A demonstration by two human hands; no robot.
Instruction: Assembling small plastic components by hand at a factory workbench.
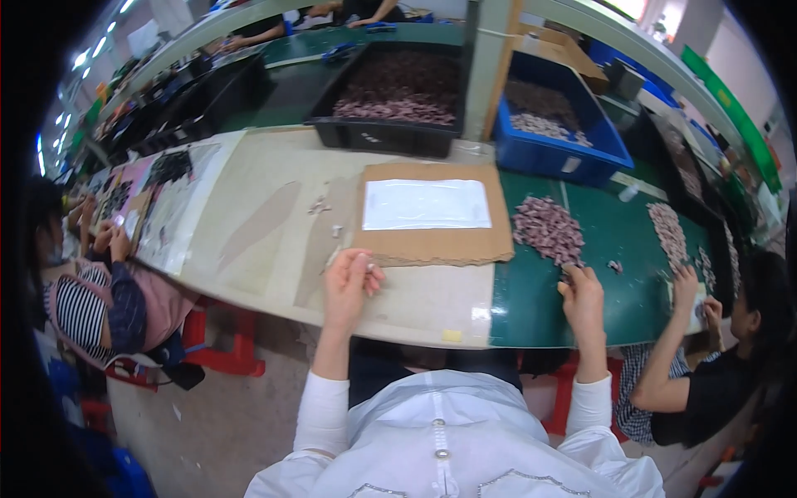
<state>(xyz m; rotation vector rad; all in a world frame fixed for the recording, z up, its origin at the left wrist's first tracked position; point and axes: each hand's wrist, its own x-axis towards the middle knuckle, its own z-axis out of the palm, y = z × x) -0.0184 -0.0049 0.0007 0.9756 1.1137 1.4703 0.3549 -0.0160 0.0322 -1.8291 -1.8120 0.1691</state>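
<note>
Two hands at table edge [398,328], left hand [349,286] pinching small part [369,266], right hand [581,299] beside pile [546,230]

On the bench: one cardboard sheet [432,214] bearing one white paper [426,203], two black bins [397,137] at the far edge, one blue bin [554,156], and two heaps of small pinkish parts [546,228].

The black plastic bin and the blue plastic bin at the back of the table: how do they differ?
The black plastic bin is wider and shallower; the blue plastic bin is deeper with taller walls. The black bin stands left of the pale post, the blue bin right of it. The black bin's small parts spread over most of its floor; the blue bin's lie lower, in a smaller heap. Both are open-topped and hold small pinkish pieces.
</note>
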